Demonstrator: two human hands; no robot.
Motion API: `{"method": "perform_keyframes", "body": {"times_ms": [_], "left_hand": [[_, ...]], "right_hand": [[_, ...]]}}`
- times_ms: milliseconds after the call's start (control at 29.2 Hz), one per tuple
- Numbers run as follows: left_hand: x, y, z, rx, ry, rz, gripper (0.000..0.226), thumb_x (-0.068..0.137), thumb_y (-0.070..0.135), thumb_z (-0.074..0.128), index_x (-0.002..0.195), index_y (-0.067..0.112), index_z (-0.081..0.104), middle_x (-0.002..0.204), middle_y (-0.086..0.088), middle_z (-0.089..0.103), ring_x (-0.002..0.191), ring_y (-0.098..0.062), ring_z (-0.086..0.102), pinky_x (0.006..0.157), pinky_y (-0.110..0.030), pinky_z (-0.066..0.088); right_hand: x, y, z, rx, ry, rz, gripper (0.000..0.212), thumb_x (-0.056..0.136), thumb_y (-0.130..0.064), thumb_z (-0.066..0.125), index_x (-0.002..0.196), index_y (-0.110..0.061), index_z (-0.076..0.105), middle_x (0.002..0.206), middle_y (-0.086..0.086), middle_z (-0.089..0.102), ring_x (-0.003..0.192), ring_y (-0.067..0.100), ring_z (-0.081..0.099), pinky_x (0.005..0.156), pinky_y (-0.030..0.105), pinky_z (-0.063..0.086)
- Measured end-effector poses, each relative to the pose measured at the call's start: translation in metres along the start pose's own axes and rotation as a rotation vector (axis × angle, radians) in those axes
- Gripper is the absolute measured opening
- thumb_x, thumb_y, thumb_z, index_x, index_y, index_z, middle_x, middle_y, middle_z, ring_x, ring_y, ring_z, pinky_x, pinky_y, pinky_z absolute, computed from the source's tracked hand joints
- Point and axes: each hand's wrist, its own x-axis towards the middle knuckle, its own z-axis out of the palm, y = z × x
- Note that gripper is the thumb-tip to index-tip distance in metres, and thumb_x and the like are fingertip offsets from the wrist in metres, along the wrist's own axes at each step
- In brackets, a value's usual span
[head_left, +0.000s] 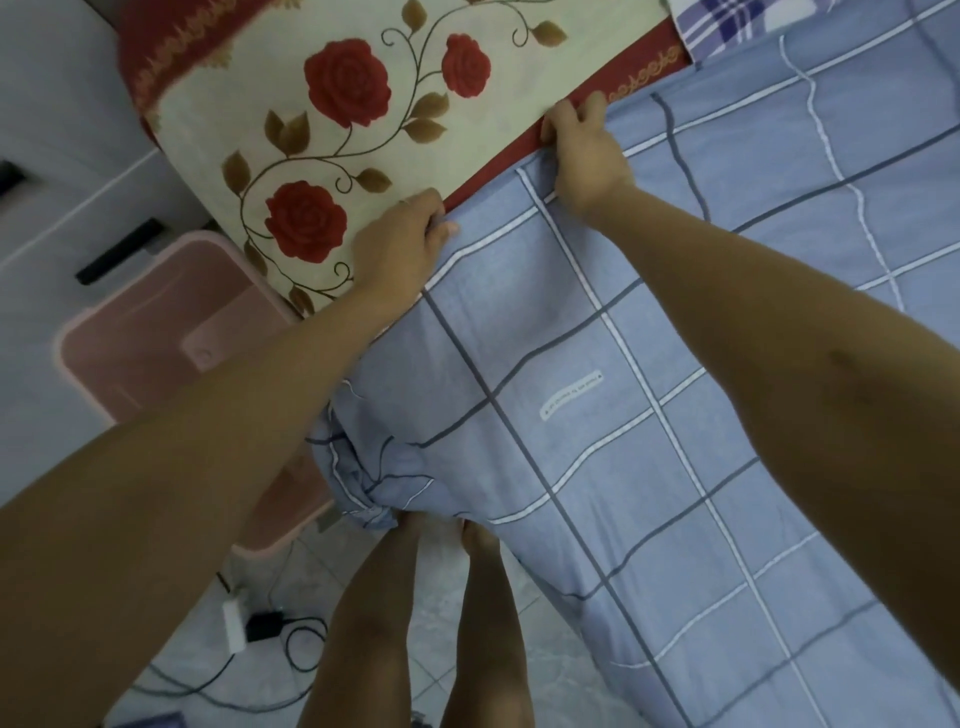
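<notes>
A blue checked sheet (649, 415) with white and dark lines covers the bed on the right and hangs bunched over the near corner. Its upper edge meets a cream mattress (363, 150) printed with red roses and trimmed in dark red. My left hand (402, 244) grips the sheet's edge at the mattress border, fingers curled round the cloth. Farther up the same edge, my right hand (584, 148) pinches the sheet where it meets the red trim. Both forearms reach in from below.
A pink plastic box (150, 332) stands on the floor left of the bed, below a white cabinet (67, 156). A charger and cables (265, 629) lie on the tiled floor near my bare legs (415, 623). A purple checked pillow (727, 26) sits at the top.
</notes>
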Motion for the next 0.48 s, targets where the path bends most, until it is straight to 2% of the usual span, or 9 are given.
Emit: {"method": "perform_keyframes", "body": {"times_ms": [69, 137, 206, 240, 308, 411, 446, 480], "left_hand": [[-0.004, 0.001, 0.000, -0.014, 0.064, -0.054, 0.022, 0.096, 0.036, 0.047, 0.089, 0.015, 0.047, 0.074, 0.000, 0.051, 0.067, -0.014, 0.047, 0.056, -0.029, 0.032], [-0.011, 0.001, -0.002, -0.092, 0.148, -0.150, 0.029, 0.097, 0.039, 0.045, 0.098, 0.011, 0.049, 0.078, 0.002, 0.054, 0.069, -0.014, 0.051, 0.058, -0.029, 0.037], [-0.028, -0.001, -0.008, -0.140, 0.151, -0.182, 0.036, 0.097, 0.043, 0.042, 0.105, 0.009, 0.048, 0.082, 0.001, 0.057, 0.072, -0.014, 0.054, 0.060, -0.028, 0.040], [-0.040, -0.005, -0.011, -0.162, 0.136, -0.177, 0.038, 0.096, 0.045, 0.041, 0.107, 0.009, 0.047, 0.086, 0.001, 0.058, 0.074, -0.015, 0.055, 0.061, -0.028, 0.042], [-0.066, -0.014, -0.016, -0.262, 0.116, -0.184, 0.041, 0.094, 0.047, 0.046, 0.109, 0.009, 0.046, 0.090, 0.001, 0.056, 0.076, -0.015, 0.054, 0.062, -0.025, 0.043], [-0.110, -0.048, -0.017, -0.335, 0.056, -0.304, 0.047, 0.086, 0.041, 0.064, 0.111, 0.004, 0.049, 0.091, 0.002, 0.053, 0.079, -0.013, 0.050, 0.064, -0.005, 0.035], [-0.118, -0.059, -0.015, -0.330, 0.003, -0.341, 0.053, 0.081, 0.044, 0.069, 0.110, 0.004, 0.051, 0.093, 0.001, 0.056, 0.082, -0.014, 0.053, 0.067, -0.006, 0.035], [-0.131, -0.074, -0.013, -0.299, -0.096, -0.380, 0.061, 0.075, 0.052, 0.069, 0.108, 0.003, 0.053, 0.094, -0.001, 0.060, 0.085, -0.018, 0.057, 0.071, -0.014, 0.041]], "right_hand": [[-0.013, -0.002, 0.015, 0.125, 0.068, -0.021, 0.039, 0.089, -0.003, 0.043, 0.128, -0.002, 0.044, 0.134, 0.023, 0.032, 0.107, 0.035, 0.051, 0.086, 0.037, 0.044], [-0.039, -0.008, 0.035, 0.204, 0.156, -0.061, 0.047, 0.083, -0.007, 0.050, 0.130, -0.001, 0.047, 0.138, 0.028, 0.031, 0.117, 0.039, 0.046, 0.095, 0.043, 0.044], [-0.083, -0.022, 0.056, 0.274, 0.243, -0.085, 0.049, 0.083, -0.011, 0.055, 0.131, -0.002, 0.049, 0.141, 0.030, 0.030, 0.125, 0.042, 0.041, 0.103, 0.047, 0.039], [-0.111, -0.033, 0.066, 0.316, 0.254, -0.087, 0.048, 0.084, -0.011, 0.055, 0.131, -0.003, 0.049, 0.142, 0.027, 0.030, 0.128, 0.040, 0.039, 0.106, 0.045, 0.036], [-0.173, -0.054, 0.087, 0.427, 0.229, -0.076, 0.045, 0.086, -0.005, 0.052, 0.131, -0.004, 0.049, 0.141, 0.022, 0.033, 0.128, 0.031, 0.038, 0.107, 0.035, 0.033], [-0.267, -0.074, 0.118, 0.522, 0.125, 0.017, 0.040, 0.086, -0.002, 0.050, 0.126, -0.004, 0.051, 0.138, 0.015, 0.034, 0.124, 0.027, 0.041, 0.104, 0.030, 0.037], [-0.288, -0.074, 0.127, 0.514, 0.102, 0.049, 0.037, 0.086, -0.005, 0.049, 0.124, -0.004, 0.052, 0.136, 0.012, 0.035, 0.121, 0.027, 0.043, 0.102, 0.031, 0.039], [-0.311, -0.078, 0.134, 0.515, 0.079, 0.083, 0.035, 0.086, -0.008, 0.047, 0.121, -0.006, 0.052, 0.134, 0.011, 0.037, 0.117, 0.026, 0.045, 0.098, 0.030, 0.041]]}}
